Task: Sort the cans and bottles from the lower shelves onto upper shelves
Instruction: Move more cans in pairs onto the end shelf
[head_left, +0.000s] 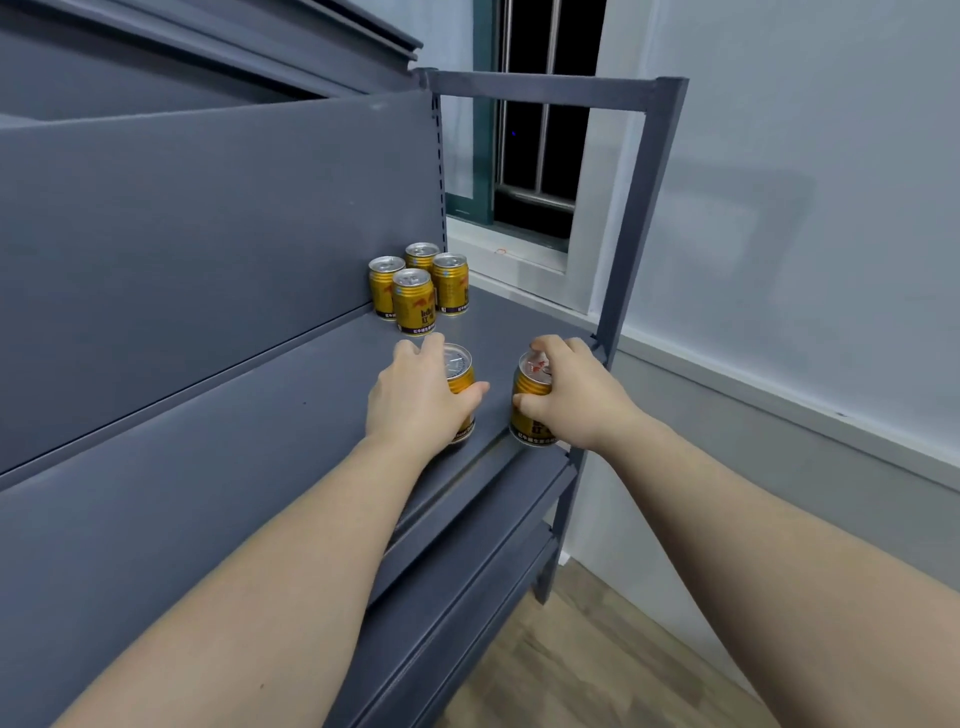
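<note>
Each hand holds a small gold drink can upright on a dark grey shelf (260, 415). My left hand (415, 400) wraps around one gold can (460, 371) from the left, covering most of its side. My right hand (571, 395) grips the second gold can (530, 410) from the right, fingers over its top, right at the shelf's front edge. Several more gold cans (415, 291) stand in a tight cluster at the back of the same shelf, against the back panel.
Lower grey shelves (467, 561) step out below the front edge. An upright post (618, 291) closes the shelf's right end. Behind it are a barred window (540, 119), a white wall and a wooden floor (597, 649).
</note>
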